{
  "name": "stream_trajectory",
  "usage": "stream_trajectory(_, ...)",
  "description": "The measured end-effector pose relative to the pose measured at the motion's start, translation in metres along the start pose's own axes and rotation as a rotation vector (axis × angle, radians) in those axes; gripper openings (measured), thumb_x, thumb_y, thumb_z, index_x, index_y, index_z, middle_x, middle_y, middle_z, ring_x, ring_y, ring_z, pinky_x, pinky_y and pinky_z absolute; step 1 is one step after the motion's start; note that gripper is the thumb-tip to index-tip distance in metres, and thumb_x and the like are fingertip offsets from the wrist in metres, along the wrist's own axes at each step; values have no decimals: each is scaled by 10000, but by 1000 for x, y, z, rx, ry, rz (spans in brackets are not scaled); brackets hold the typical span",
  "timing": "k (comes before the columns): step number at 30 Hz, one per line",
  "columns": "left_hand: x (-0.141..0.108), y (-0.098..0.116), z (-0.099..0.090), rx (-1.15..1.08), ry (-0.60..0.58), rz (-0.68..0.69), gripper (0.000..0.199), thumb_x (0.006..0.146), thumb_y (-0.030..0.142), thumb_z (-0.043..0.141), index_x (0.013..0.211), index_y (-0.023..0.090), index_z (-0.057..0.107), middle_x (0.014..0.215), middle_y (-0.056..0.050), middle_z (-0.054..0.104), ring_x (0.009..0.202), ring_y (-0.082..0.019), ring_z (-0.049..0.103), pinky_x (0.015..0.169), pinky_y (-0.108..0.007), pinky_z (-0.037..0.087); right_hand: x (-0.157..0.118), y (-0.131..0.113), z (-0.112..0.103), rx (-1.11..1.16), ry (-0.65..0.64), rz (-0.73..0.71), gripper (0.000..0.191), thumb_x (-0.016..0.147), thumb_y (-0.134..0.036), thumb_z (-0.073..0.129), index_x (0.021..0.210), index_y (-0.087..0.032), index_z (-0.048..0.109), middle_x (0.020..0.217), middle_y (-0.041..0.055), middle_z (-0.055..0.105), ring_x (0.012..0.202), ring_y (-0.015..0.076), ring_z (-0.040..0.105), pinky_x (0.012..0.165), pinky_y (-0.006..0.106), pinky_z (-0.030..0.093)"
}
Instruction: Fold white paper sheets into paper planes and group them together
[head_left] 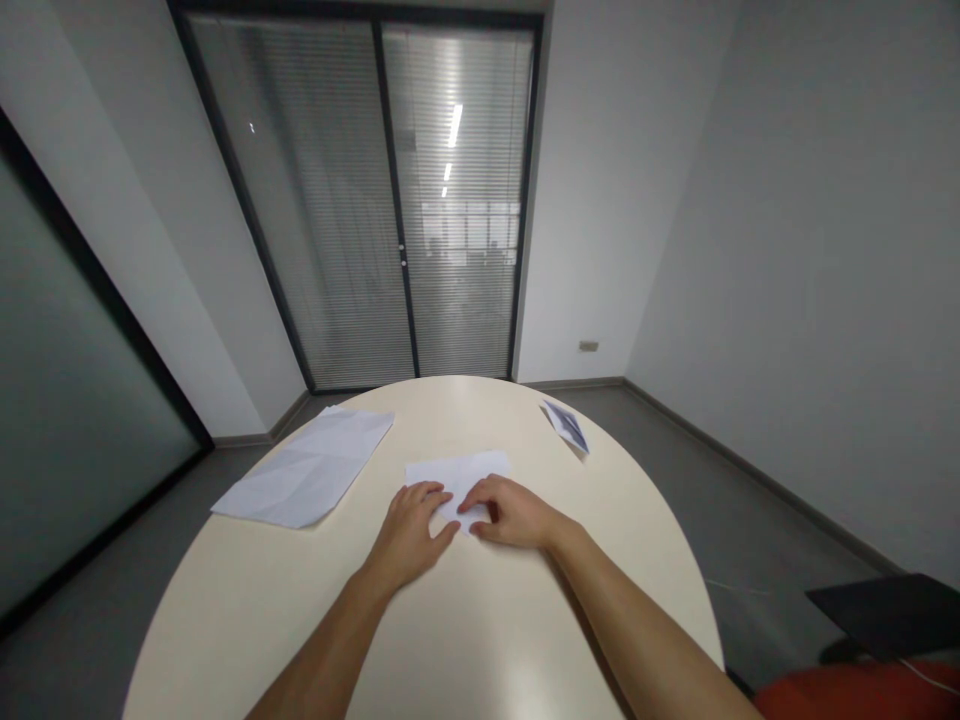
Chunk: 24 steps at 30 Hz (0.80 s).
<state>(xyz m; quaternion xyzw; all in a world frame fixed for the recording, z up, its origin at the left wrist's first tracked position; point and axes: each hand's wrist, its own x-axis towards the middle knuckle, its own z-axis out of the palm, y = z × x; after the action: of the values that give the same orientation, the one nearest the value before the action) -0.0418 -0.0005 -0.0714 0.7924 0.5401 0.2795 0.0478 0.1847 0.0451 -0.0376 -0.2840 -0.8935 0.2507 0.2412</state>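
Note:
A small white sheet of paper (pixel 459 468) lies on the round cream table (pixel 480 620), in front of me. My left hand (pixel 416 525) rests on its left part, fingers apart and thumb pointing right. On the right side of the same sheet is my right hand (pixel 514 510), its fingers bent and spaced from the thumb, fingertips touching the paper. The sheet's near edge is partly covered by both hands.
Larger creased white sheets (pixel 315 465) lie at the table's left edge. A folded paper piece (pixel 568 427) stands near the back right edge. Beyond the table's right side are a black flat object (pixel 889 610) and a red surface (pixel 862 692).

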Motion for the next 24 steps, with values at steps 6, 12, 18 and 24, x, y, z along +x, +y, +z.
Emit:
stream_trajectory(6,2,-1,4,79,55,-74,312,900,327,658,1185,202,685,1269,-100,672,1218,-280,581,1108,-481,394,-1,4,2,-17,-3,1,281,780,-230,755,1058,-226,794,1184,100,721,1112,255,635,1011,399,473)
stream_trajectory(12,4,-9,4,159,121,-201,230,922,247,599,1126,192,691,1193,-107,704,1143,-283,616,1046,-454,429,-1,8,3,-49,7,-3,285,754,-215,773,1035,-245,803,1163,84,734,1089,259,653,1014,412,465)
stream_trajectory(18,4,-10,1,199,143,-236,211,933,220,565,1103,198,688,1143,-91,718,1085,-275,622,1006,-433,448,-2,9,3,-44,6,6,293,757,-223,768,1047,-248,799,1172,82,732,1099,255,651,1014,405,468)
stream_trajectory(24,4,-7,-1,166,129,-211,256,890,249,629,1131,178,679,1163,-108,708,1109,-296,605,1005,-447,459,-2,7,2,-37,8,-1,284,758,-210,768,1040,-237,799,1170,85,732,1096,253,650,1004,396,471)
